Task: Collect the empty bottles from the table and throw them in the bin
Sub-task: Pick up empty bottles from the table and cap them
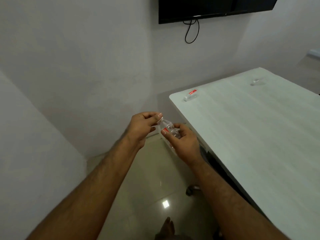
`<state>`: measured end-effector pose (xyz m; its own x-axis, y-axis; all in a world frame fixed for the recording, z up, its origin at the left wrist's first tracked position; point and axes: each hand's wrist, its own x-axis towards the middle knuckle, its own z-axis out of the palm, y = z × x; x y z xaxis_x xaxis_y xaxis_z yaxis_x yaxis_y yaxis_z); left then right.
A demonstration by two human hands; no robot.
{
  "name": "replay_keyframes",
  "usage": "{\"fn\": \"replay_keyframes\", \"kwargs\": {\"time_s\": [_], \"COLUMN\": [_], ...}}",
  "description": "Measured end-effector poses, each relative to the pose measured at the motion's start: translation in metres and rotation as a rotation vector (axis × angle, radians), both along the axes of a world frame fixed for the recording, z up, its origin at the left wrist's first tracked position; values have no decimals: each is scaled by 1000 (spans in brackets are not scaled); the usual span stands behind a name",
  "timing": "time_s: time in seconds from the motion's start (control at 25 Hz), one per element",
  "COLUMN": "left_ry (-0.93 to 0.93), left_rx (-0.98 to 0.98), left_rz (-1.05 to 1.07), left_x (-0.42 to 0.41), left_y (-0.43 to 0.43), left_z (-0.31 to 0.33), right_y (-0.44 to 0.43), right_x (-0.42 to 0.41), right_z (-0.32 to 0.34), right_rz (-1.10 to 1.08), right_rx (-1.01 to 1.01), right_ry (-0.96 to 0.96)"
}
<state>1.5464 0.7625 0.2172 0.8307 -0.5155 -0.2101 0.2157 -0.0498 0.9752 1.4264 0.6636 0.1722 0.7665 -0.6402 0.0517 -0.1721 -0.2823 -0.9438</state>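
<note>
I hold a small clear plastic bottle (167,127) with a red label in front of me, off the table's left edge. My right hand (183,144) wraps its body. My left hand (142,128) pinches the bottle's cap end between thumb and fingers. On the white table (251,135), a second clear bottle with a red label (190,94) lies on its side near the far left corner. A third clear bottle (257,82) lies near the far edge. No bin is in view.
A black screen (213,7) with a dangling cable (191,32) hangs on the wall ahead. Glossy tiled floor (152,187) lies between the wall on the left and the table. A dark caster (192,190) shows under the table. My foot (168,227) is at the bottom.
</note>
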Motion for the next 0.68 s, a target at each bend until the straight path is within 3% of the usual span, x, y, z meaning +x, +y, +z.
{"fn": "replay_keyframes", "kwargs": {"time_s": [0.24,0.44,0.56,0.68], "left_ry": [7,91,117,-5], "left_rx": [-138,-166,-153,15], "left_rz": [-220,-360,-488,-597], "left_x": [110,155,188,231], "left_y": [-96,-198,-253,-307], "left_z": [7,-15,-34,-71], "right_y": [-107,-180,-215,-246], "right_x": [91,132,156,189], "right_z": [17,-11,-28,-48], "right_rz": [255,63,-97,-284], "right_rx": [705,1026,1100,987], "right_ry": [30,-7,-82,-12]}}
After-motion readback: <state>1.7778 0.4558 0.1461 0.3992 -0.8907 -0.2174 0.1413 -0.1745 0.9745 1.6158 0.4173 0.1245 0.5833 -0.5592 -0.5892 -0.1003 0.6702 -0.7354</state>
